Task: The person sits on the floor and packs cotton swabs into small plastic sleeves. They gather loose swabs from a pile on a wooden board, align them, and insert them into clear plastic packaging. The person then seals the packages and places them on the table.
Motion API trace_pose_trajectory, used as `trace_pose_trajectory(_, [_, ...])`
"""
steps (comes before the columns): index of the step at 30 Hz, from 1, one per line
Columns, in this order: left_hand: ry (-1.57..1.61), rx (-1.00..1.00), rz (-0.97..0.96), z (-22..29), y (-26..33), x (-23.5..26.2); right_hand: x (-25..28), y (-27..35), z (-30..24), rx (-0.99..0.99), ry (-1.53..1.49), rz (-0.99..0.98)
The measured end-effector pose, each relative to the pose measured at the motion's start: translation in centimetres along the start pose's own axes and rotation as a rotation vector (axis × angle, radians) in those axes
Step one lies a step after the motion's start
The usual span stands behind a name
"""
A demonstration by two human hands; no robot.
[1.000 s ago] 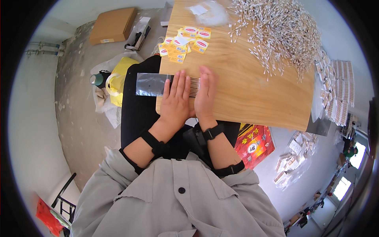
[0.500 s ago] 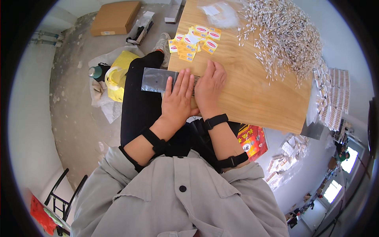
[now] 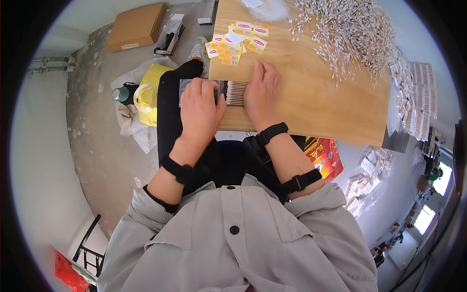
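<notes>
A flat row of cotton swabs (image 3: pixel 236 93) lies side by side on the wooden table, between my two hands. Its left end meets the opening of a clear plastic bag (image 3: pixel 185 92); how far the swabs reach inside is hidden. My left hand (image 3: pixel 201 104) is closed over the bag at the table's left edge, fingers bent and thumb beside the swabs. Against the right end of the row rests the side of my right hand (image 3: pixel 261 95), its fingers stretched forward. Beyond the hands lie several yellow and white printed cards (image 3: pixel 238 41), overlapping loosely.
A big heap of loose cotton swabs (image 3: pixel 355 36) covers the table's far right. Stacked packs of swabs (image 3: pixel 421 97) stand past the right edge. Clear plastic (image 3: pixel 272 9) lies at the far edge. On the floor at left are a yellow bag (image 3: pixel 147 97), a bottle (image 3: pixel 119 94) and a cardboard box (image 3: pixel 136 27).
My left hand has moved left off the swabs onto the bag and its flat fingers have bent. The swab row now shows between the hands. My right hand stays at its right end.
</notes>
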State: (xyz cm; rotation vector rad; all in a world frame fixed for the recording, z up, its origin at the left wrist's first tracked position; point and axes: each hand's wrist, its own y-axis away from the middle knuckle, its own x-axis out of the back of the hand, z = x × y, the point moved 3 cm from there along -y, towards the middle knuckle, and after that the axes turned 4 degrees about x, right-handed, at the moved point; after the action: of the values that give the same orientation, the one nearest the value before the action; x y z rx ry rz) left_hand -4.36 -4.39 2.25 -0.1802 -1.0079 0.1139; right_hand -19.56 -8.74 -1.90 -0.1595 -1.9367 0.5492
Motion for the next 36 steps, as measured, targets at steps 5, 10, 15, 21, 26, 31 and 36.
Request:
trace_pose_trajectory(5, [-0.307,0.015,-0.208,-0.3,-1.4,-1.4,-0.2,0.1,0.3,-0.004,0.003,0.001])
trace_pose_trajectory(10, [-0.534,0.004,-0.267,0.1,-2.4,-3.1,-0.4,0.2,0.1,0.0,-0.021,-0.019])
trace_pose_trajectory(15, [-0.577,0.007,-0.416,0.5,-4.0,-3.2,-0.5,0.4,0.3,-0.017,-0.024,-0.018])
trace_pose_trajectory(21, [-0.403,0.052,-0.369,-0.4,-4.0,-2.2,-0.4,0.3,0.6,-0.028,-0.056,0.015])
trace_pose_trajectory(26, [-0.362,0.025,-0.339,0.0,-3.8,-1.8,-1.0,0.3,0.0,-0.03,-0.047,0.014])
trace_pose_trajectory(31, [-0.38,-0.028,-0.315,0.1,-3.8,-2.0,-1.4,0.0,-0.9,-0.045,-0.054,0.01])
trace_pose_trajectory(36, [-0.356,-0.013,-0.315,-0.1,-3.6,-2.1,-1.7,-0.2,-2.3,-0.049,-0.068,-0.019])
